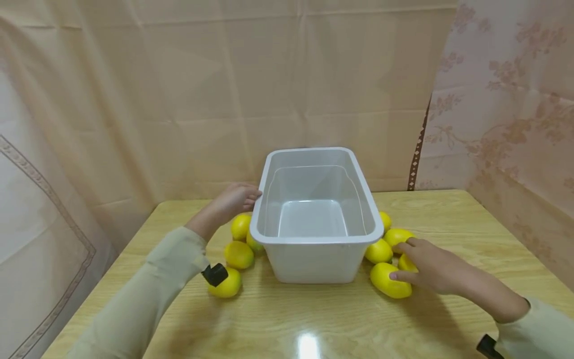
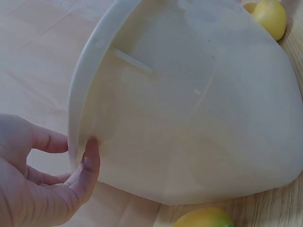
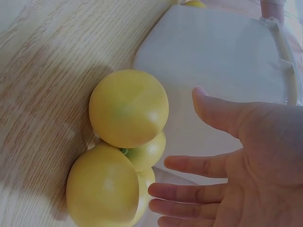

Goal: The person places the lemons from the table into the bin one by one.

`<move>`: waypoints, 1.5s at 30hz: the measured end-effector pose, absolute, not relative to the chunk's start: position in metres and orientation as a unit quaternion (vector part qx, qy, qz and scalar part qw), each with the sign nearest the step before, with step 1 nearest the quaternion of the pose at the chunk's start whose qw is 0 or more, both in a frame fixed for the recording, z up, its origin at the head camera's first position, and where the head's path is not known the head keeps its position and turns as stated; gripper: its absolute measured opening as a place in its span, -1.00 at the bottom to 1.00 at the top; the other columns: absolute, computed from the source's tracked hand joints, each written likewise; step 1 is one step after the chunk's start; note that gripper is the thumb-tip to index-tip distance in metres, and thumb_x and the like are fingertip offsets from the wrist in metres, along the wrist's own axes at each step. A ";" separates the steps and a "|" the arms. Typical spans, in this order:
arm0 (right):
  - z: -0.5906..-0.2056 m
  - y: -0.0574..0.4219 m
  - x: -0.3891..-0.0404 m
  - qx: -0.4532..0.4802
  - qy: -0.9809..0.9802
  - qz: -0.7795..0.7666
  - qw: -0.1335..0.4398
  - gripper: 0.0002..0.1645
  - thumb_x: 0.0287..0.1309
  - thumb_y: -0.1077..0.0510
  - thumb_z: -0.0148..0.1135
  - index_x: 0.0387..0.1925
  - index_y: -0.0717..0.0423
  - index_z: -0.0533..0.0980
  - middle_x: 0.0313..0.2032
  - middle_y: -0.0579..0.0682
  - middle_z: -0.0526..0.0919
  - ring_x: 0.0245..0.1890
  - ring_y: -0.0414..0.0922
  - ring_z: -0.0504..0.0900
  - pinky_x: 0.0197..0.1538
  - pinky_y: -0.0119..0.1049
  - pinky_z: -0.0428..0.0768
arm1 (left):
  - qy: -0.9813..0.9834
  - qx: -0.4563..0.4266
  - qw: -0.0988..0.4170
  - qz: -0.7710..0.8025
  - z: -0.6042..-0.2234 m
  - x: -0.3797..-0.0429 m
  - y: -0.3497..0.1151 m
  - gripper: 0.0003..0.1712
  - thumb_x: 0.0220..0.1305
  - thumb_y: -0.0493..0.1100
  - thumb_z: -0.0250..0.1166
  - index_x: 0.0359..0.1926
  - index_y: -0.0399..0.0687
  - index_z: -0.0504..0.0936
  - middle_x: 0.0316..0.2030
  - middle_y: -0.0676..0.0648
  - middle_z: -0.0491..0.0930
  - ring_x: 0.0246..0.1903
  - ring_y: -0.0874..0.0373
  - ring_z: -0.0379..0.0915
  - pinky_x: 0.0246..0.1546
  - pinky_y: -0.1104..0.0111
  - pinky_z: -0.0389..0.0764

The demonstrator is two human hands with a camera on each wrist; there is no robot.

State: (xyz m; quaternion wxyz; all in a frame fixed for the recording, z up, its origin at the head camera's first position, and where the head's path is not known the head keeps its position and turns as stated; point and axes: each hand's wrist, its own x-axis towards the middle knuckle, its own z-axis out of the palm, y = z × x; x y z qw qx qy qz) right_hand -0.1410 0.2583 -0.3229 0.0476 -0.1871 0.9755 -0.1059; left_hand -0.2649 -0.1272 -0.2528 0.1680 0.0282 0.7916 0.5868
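Note:
A deep pale grey plastic bin (image 1: 314,262) stands upright in the middle of the table, and its visible inside holds nothing. At its left side, my left hand (image 1: 233,202) grips the rim; in the left wrist view the fingers (image 2: 90,165) bend around the bin's edge (image 2: 75,104). On the right, my right hand (image 1: 435,267) hovers over a group of yellow lemons, its fingers spread and partly hiding some. The nearest lemon (image 1: 387,280) lies by the thumb. In the right wrist view the palm (image 3: 270,165) faces the lemons (image 3: 129,109) without gripping any.
Several more lemons, some tinged green, lie along the bin's left side, including one lemon (image 1: 239,255) below my left wrist. The wooden table (image 1: 269,319) ends at a beige curtain (image 1: 202,99) behind the bin. A flowered cloth (image 1: 511,99) hangs at the right.

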 end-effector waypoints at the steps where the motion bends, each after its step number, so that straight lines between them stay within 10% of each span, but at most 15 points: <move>1: -0.323 0.258 -0.141 -0.190 0.975 -0.105 0.045 -0.21 0.04 -0.32 0.27 0.08 0.22 0.49 -0.06 0.17 0.57 -0.13 0.04 0.57 -0.19 0.01 0.63 | 0.790 0.026 0.171 0.589 -0.253 -0.266 -0.127 -0.52 0.39 -0.25 -0.02 0.25 -0.45 0.28 -0.27 -0.02 0.48 -0.38 0.30 0.48 -0.22 0.58 0.60; 10: -0.323 0.256 -0.141 -0.192 0.975 -0.106 0.044 -0.26 0.00 -0.27 0.34 0.03 0.20 0.51 -0.09 0.10 0.58 -0.19 -0.06 0.56 -0.23 -0.09 0.62 | 0.781 0.018 0.207 0.589 -0.247 -0.273 -0.125 -0.59 0.40 -0.25 -0.01 0.17 -0.41 0.36 -0.18 -0.06 0.44 -0.34 0.25 0.48 0.31 0.21 0.44; 20: -0.330 0.249 -0.142 -0.213 0.970 -0.104 0.052 -0.26 -0.05 -0.23 0.39 0.03 0.20 0.50 -0.08 0.12 0.58 -0.15 0.01 0.58 -0.14 -0.02 0.64 | 0.752 -0.012 0.238 0.614 -0.249 -0.279 -0.131 -0.90 0.39 -0.28 0.00 -0.20 -0.22 0.43 -0.31 -0.03 0.46 -0.36 0.21 0.48 -0.28 0.53 0.63; 45: -0.345 0.237 -0.148 -0.254 0.958 -0.123 0.053 -0.37 -0.10 -0.10 0.47 -0.04 0.16 0.51 -0.14 -0.04 0.58 -0.20 -0.19 0.52 -0.15 -0.19 0.60 | 0.734 -0.020 0.300 0.609 -0.241 -0.281 -0.136 -0.75 0.41 -0.27 0.03 0.07 -0.20 0.35 -0.16 -0.06 0.43 -0.24 0.17 0.47 -0.21 0.49 0.64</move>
